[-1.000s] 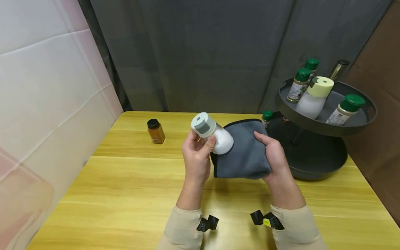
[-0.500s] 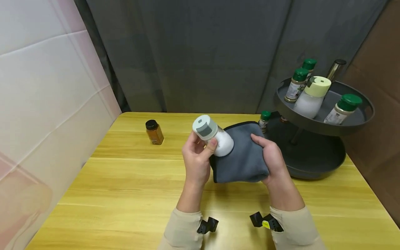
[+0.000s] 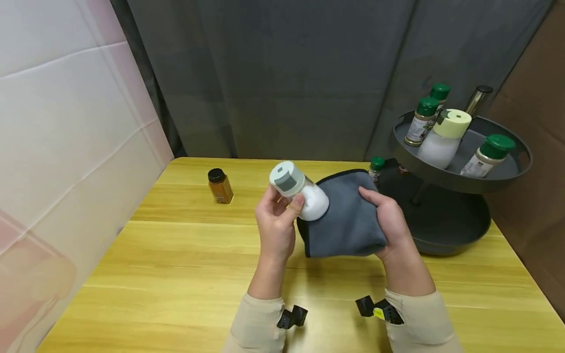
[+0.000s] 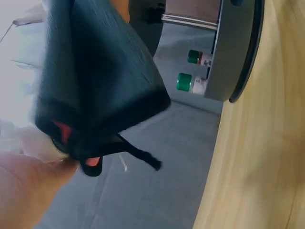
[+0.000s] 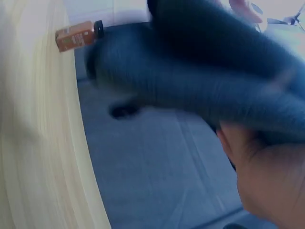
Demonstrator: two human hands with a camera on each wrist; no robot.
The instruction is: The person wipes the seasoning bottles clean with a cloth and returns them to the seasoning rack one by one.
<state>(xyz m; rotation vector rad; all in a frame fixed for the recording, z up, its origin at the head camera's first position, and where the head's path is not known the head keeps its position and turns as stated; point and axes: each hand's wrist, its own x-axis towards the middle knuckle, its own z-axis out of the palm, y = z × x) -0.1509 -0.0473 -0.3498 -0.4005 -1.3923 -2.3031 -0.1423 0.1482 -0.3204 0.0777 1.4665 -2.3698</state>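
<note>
- While the left hand (image 3: 275,221) clamps one white-capped shaker (image 3: 312,202) between thumb and fingers, the right hand (image 3: 392,224) grips one folded grey cloth (image 3: 346,223), thumb on its near face, remaining fingers mostly hidden behind it.
- The shaker is tilted above the table (image 3: 185,274), its base in front of the cloth; contact between them is hard to confirm.
- One black-capped spice jar (image 3: 222,190) stands on the table, to the left.
- The upper tray (image 3: 468,183) bears three green-capped jars (image 3: 478,164), one yellow-capped shaker (image 3: 439,147) and one gold cylinder (image 3: 476,102), its lower end hidden.
- Two green-capped bottles (image 4: 192,84) show in the lower tray (image 3: 456,225) from the left wrist; overhead, the cloth partly covers one.
- The cloth blurs in both wrist views, obscuring fingertips.
</note>
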